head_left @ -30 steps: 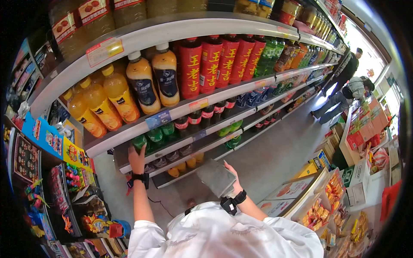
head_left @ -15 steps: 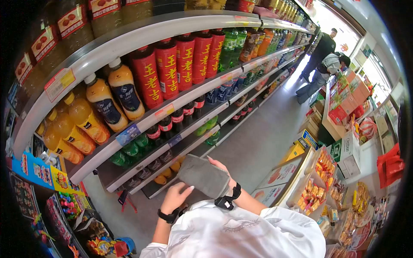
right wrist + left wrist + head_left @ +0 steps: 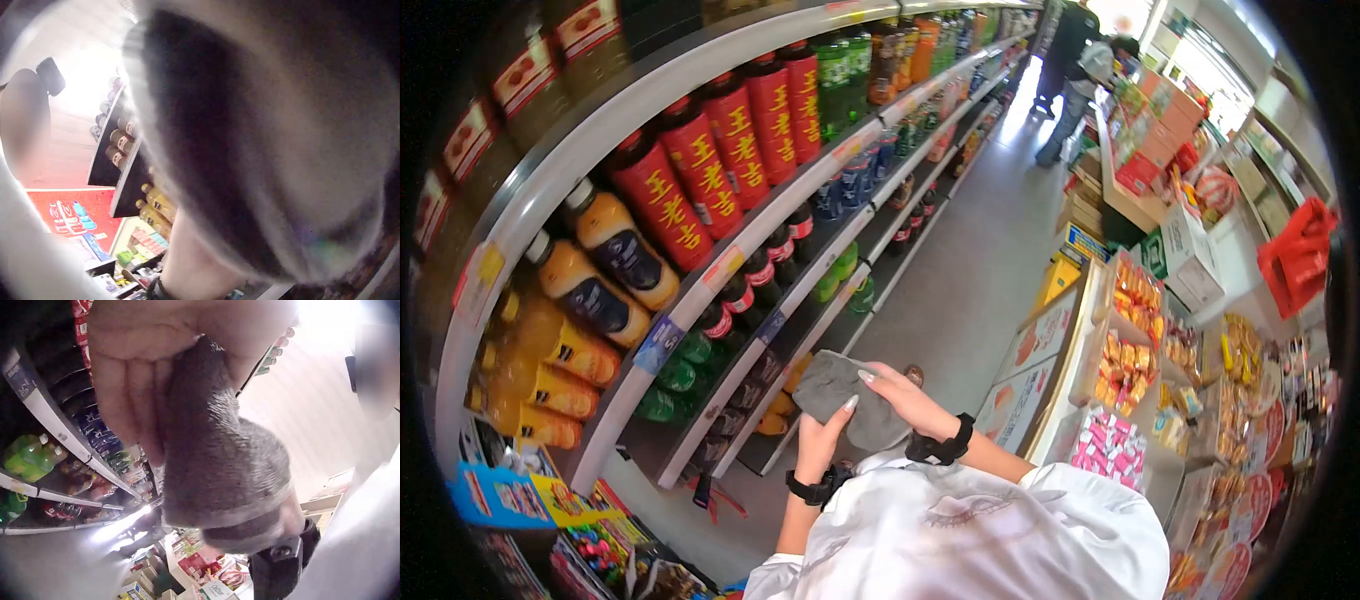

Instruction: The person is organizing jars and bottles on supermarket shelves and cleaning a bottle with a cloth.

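Observation:
A grey cloth (image 3: 828, 385), folded over on itself, is between both hands in front of the white shirt. The left hand (image 3: 818, 445) grips its near left edge, thumb lying on top. From the right, the right hand (image 3: 912, 402) pinches the cloth with its thumb across the upper side; part of the cloth hangs below that hand. In the left wrist view the ribbed cloth (image 3: 212, 450) droops out of the left palm (image 3: 137, 356). A blurred cloth (image 3: 300, 137) fills much of the right wrist view and hides most of the right hand.
Drink shelves run along the left, with red bottles (image 3: 710, 150), orange juice bottles (image 3: 570, 360) and green bottles (image 3: 675, 375). Snack bins (image 3: 1127, 365) line the right side. Grey floor (image 3: 945, 260) stretches between them toward two people (image 3: 1080, 75) far down the aisle.
The left hand has come away from the green bottles on the lower shelf to the cloth and now grips it. The cloth, flat before, is folded over. The head view has swung right.

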Tool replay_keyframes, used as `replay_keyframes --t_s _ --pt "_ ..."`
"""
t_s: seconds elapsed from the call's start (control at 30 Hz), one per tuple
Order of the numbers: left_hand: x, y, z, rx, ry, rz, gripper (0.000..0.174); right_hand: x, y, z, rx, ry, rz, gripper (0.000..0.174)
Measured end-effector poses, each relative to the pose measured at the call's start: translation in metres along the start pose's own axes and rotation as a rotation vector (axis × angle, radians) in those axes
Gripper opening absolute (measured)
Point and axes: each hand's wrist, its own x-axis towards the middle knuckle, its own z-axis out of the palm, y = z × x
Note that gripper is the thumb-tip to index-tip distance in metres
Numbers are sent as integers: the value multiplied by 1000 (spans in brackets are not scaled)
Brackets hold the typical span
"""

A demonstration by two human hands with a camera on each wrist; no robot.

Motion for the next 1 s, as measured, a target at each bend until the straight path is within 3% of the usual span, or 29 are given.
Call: replay_keyframes --t_s 0.07,0.17,0.23,0.27,0.3,0.37,0.47,0.53,0.6,0.77,0.87,0.93,0.97,1.0 --pt "5 12 7 11 -29 8 27 -11 -2 -13 -244 90 -66 42" --pt "10 19 15 101 -97 5 25 -39 6 -40 -348 328 71 46" --pt "13 14 17 105 -118 20 23 -61 6 -68 -748 595 -4 48" --pt "14 13 17 100 -114 31 23 -72 10 -92 -1069 708 162 48" --pt "13 14 18 79 -114 13 24 -84 25 -121 -1280 833 175 48" --pt "12 16 14 116 -130 0 23 -120 23 -172 -1291 909 401 51" --pt "10 14 6 148 -96 38 22 -174 24 -251 -1306 1043 588 50" --pt "9 17 4 154 -58 50 21 -190 -21 -239 -1115 1220 705 53" --pt "7 25 1 152 -14 30 21 -207 -17 -265 -1279 1478 703 56" --pt "8 22 -14 208 -6 82 21 -219 -25 -282 -1277 1488 729 57" --pt "7 14 -18 227 -21 113 23 -188 -19 -268 -1394 1285 617 55" --pt "6 11 -15 239 -42 117 24 -147 -6 -261 -1282 1029 496 52" --pt "5 12 -16 252 -59 120 25 -118 -20 -213 -1165 951 289 43" --pt "7 12 -15 262 -74 128 26 -89 9 -220 -858 720 -35 38"
